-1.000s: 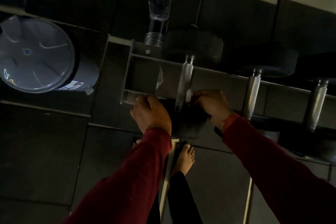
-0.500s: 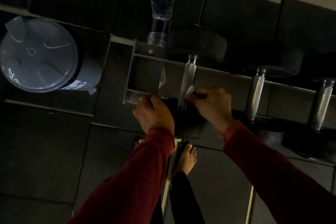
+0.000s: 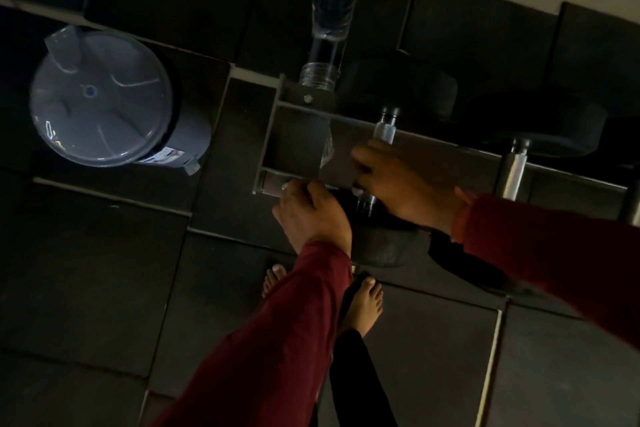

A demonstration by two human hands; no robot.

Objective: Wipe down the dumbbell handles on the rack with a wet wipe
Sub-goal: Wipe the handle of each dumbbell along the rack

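Since a second ago the right hand [image 3: 407,180] has slid up the handle [image 3: 384,131] from its near end and now covers its middle. Its fingers are curled round the handle; a white scrap of wipe [image 3: 357,189] shows at its lower edge. The left hand [image 3: 310,215] rests on the rack [image 3: 277,135] rail, fingers bent together. The next dumbbell [image 3: 512,170] lies to the right. A bin [image 3: 104,100] stands left.
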